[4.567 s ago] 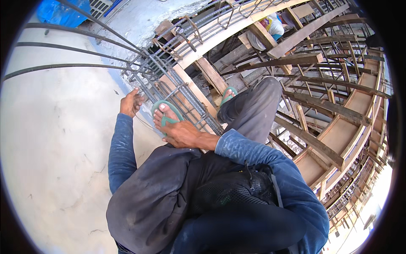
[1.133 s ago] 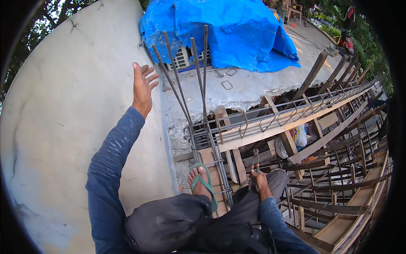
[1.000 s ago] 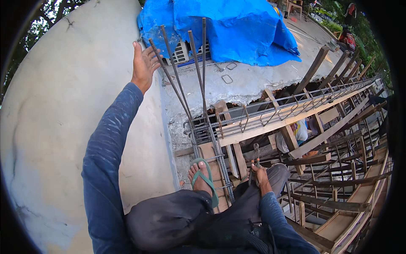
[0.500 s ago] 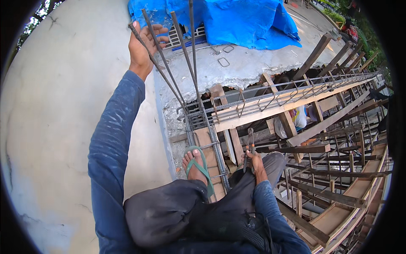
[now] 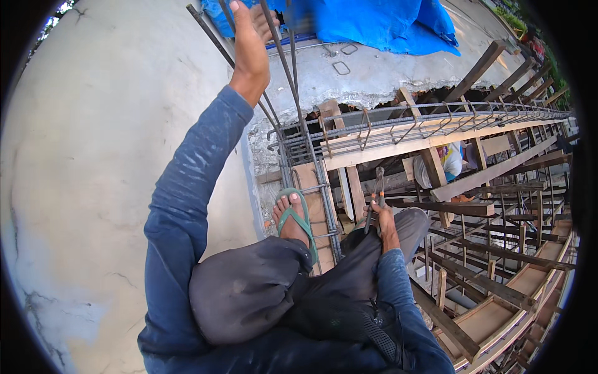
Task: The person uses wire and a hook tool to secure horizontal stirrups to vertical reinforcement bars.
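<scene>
The right hand (image 5: 385, 219) is curled closed around the long metal pincers with orange-and-dark handles (image 5: 379, 184), just beside the bent right knee in dark grey trousers (image 5: 408, 227). Any marking on the handles is too small to make out. The pincers' rounded head points away from the body, and their long axis runs nearly straight up the view, with the handles slightly parted at the grip.

The left hand (image 5: 250, 53) is raised far forward on an outstretched arm in a dusty blue sleeve (image 5: 193, 162). It is open, thumb up, its blurred fingers reaching rightward among the tall dark steel rods (image 5: 210, 35); whether it touches one I cannot tell.

Below those rods, the left foot in a green rubber flip-flop (image 5: 306, 215) stands by a narrow steel rebar cage (image 5: 322, 187). A longer cage of ribbed bars (image 5: 405, 129) runs off to the right beside a pale wooden plank (image 5: 380, 153). Beyond lies a grey concrete slab (image 5: 398, 71) with a crumpled blue tarpaulin (image 5: 380, 28); a smooth cream wall (image 5: 112, 156) fills the left.
</scene>
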`<state>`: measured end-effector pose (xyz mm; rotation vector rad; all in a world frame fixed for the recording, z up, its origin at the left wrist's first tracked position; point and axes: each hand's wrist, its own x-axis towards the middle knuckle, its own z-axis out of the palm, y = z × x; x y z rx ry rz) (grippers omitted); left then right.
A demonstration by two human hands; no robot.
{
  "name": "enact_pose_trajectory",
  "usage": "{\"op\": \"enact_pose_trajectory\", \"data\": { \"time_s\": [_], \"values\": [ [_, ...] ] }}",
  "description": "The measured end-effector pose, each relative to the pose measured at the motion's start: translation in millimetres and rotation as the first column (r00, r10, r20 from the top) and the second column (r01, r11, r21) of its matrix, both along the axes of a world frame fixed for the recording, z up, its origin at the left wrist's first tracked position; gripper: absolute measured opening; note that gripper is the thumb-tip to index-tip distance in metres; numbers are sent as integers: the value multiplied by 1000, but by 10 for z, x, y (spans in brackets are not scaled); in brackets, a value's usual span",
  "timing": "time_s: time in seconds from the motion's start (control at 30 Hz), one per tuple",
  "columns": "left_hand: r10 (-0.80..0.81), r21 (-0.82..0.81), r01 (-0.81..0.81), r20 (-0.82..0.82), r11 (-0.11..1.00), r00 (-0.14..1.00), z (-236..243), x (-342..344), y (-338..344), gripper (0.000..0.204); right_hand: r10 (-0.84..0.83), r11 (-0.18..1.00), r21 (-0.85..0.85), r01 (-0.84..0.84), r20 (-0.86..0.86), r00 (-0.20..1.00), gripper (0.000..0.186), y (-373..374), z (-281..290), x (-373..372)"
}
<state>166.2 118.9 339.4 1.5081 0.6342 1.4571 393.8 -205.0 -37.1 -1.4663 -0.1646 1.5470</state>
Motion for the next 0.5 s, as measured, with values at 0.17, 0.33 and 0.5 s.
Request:
{"op": "enact_pose_trajectory", "data": {
  "time_s": [0.17,0.33,0.5],
  "values": [
    [-288,-468,330,161,820,944,142,113,565,64,59,998,-33,-57,69,996,17,-36,24,29],
    [-161,-324,165,39,931,986,126,382,712,59,102,995,-25,-101,76,992,32,-93,30,111],
    [522,66,-518,-84,853,849,140,581,547,62,32,999,-39,-28,106,994,15,-146,143,43]
  ]
}}
